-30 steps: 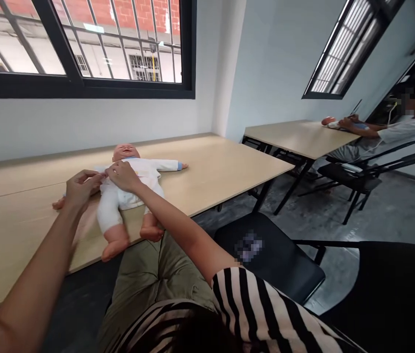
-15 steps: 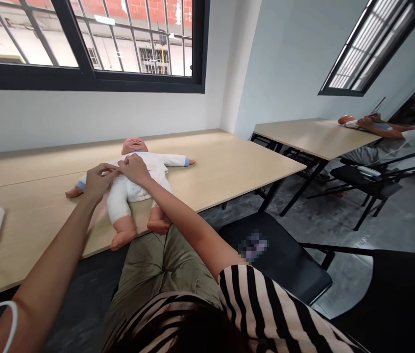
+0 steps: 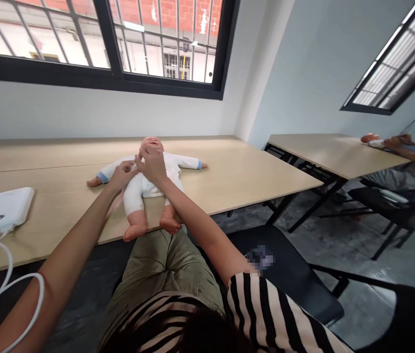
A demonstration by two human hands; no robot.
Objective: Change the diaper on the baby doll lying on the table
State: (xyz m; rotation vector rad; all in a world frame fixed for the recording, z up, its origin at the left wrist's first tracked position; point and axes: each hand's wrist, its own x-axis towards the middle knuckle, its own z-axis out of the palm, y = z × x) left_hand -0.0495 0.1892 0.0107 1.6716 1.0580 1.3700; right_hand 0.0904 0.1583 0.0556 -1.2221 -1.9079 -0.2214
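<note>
A baby doll lies on its back, feet over the table's near edge, in a white long-sleeved baby garment with blue cuffs. My left hand is at the left side of its chest, fingers bent together on the cloth. Higher up, just below the doll's chin, my right hand has its fingers drawn in at the garment's neckline. The fingertips of both hands meet the cloth close to each other. What exactly lies between them is partly hidden.
A white power bank with a white cable rests at the left of the wooden table. A black chair stands at my right. Farther right, another person's hands handle a similar doll at another table.
My right hand has moved up from the doll's chest toward its neck. My left hand stays at the chest side. The view has turned left, bringing the power bank fully into sight.
</note>
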